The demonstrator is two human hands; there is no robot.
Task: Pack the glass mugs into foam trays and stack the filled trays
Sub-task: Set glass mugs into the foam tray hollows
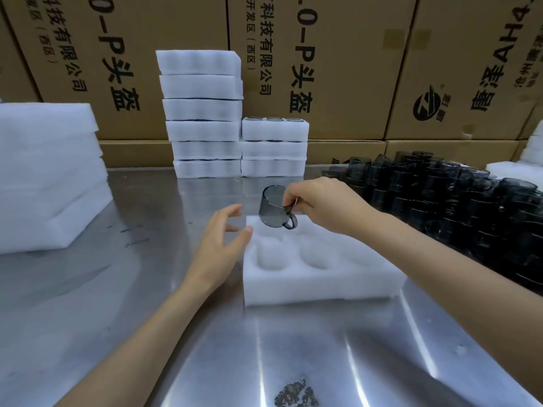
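Steel table (pixel 117 304): right hand (pixel 326 207) seemingly pinches mug (pixel 273 208)

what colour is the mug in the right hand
Smoky dark grey, see-through glass mug, seen in the head view.

A smoky grey, glossy glass mug (pixel 274 207) hangs above a matt white foam tray (pixel 317 277) with soft, rounded pockets. The bench (pixel 152 318) is brushed metal, streaked with glare and faint scuffs. Far behind, stacked foam trays (pixel 205 113) stand before matt brown cardboard cartons (pixel 338 69) printed in black. At right, dark glass mugs (pixel 458 195) gleam.
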